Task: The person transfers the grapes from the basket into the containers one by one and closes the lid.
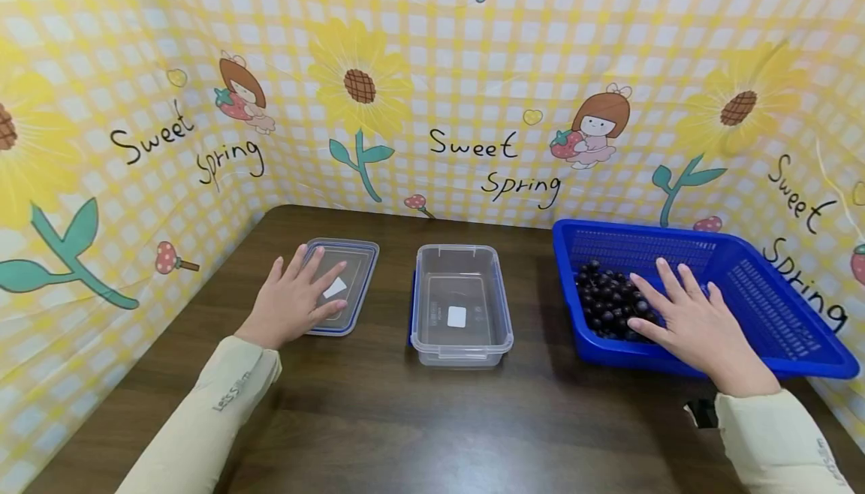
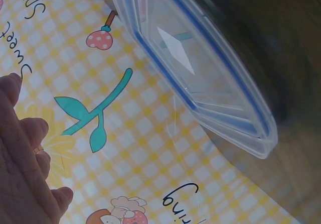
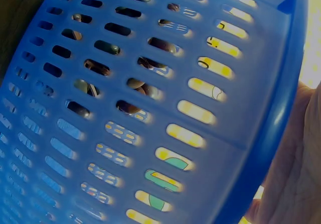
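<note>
My left hand, fingers spread straight, is over the near-left part of a clear plastic lid with a blue seal and a white label. In the left wrist view, the fingers show at the left edge and the lid at upper right. On the right, my spread right hand is over the near side of a blue plastic basket. Dark, round, grape-like fruits are heaped in its left part, by the fingertips. The basket's slotted wall fills most of the right wrist view.
Between the hands, a clear rectangular container stands uncovered on the dark wooden table, a blue edge showing along its left side. A yellow checkered cloth hangs behind and at both sides. Near the right sleeve lies a small black item.
</note>
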Motion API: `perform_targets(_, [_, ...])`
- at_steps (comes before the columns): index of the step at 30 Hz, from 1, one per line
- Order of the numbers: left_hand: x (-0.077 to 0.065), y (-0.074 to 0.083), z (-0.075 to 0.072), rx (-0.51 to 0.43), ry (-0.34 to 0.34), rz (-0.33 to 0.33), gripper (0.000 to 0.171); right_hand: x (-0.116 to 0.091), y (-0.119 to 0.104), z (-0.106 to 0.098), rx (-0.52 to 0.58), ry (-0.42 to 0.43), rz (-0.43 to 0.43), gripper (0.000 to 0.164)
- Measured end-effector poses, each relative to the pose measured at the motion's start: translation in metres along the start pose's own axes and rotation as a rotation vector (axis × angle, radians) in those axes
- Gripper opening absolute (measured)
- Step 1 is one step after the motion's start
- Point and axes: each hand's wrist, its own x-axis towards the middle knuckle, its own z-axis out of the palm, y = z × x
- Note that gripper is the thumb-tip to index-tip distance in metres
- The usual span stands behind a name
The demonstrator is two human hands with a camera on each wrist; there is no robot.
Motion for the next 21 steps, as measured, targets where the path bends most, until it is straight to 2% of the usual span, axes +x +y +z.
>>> perform_targets(7, [0.002,0.000,0.001,-0.014,0.010,0.016,0.069,0.002,0.000,-0.002,0.018,0.010,-0.015,0.078])
perform_targets(11, [0.006,0.002,0.001,-0.033,0.007,0.023,0.068,0.004,0.001,-0.008,0.050,0.010,-0.055,0.076])
perform_targets(16, [0.010,0.004,0.002,-0.072,0.024,0.067,0.066,0.011,0.002,-0.025,0.132,-0.043,-0.094,0.072])
perform_targets(21, [0.016,0.006,0.003,-0.169,0.016,0.118,0.065,0.026,-0.001,-0.047,0.196,-0.123,-0.139,0.066])
